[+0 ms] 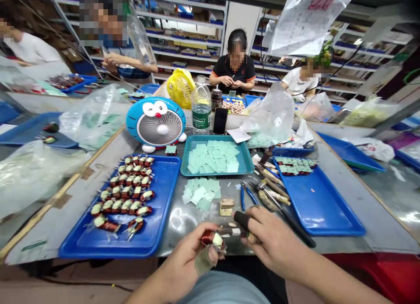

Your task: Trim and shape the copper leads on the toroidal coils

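**Insp.:** Status of hands, pls.

**Checker:** L hand (187, 256) has a copper coil (210, 239) w/ white tape on it, fingers clamped round it. Coil is held just above near edge of tabletop (173, 228), off all trays. Pale green paper strip (203, 261) appears to hang from it, below the hand.

**Insp.:** R hand?

**Checker:** R hand (275, 234) grips a black-handled tool (242, 220), fingers curled tight round handle. Tool points toward coil. Tip partly hidden, so can't tell if it touches.

**Insp.:** Step in hand?

**Checker:** Work is at the coil, both hands close together, tool and coil near each other.

**Insp.:** Around it?

**Checker:** Blue tray (70, 249) at L of near edge holds rows of similar coils. Teal tray (216, 138) mid-table holds green paper squares; loose squares (200, 194) lie just in front of it. Small tan blocks (227, 206) beside those. Blue-handled pliers (244, 194) next, then 2nd blue tray (328, 221) to R.
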The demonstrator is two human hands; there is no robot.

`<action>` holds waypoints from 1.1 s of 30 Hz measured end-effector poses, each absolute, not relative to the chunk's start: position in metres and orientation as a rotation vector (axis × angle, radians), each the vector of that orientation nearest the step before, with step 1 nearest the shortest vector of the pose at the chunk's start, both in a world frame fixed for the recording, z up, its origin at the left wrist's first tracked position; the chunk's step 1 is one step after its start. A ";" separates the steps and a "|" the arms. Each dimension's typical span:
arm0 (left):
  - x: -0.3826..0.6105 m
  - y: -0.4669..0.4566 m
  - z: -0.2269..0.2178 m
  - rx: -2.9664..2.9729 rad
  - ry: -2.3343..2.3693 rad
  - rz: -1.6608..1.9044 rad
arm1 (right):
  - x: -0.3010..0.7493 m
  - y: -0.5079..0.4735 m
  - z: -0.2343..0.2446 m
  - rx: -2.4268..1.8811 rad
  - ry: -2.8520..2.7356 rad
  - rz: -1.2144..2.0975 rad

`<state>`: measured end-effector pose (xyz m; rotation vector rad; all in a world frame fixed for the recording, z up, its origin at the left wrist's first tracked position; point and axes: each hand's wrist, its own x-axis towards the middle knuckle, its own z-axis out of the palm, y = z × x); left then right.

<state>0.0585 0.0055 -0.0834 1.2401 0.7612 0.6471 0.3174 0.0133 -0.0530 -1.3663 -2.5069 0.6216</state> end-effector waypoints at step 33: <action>0.083 0.024 -0.085 0.864 0.569 0.905 | 0.308 0.033 -0.034 -1.363 -2.487 -0.031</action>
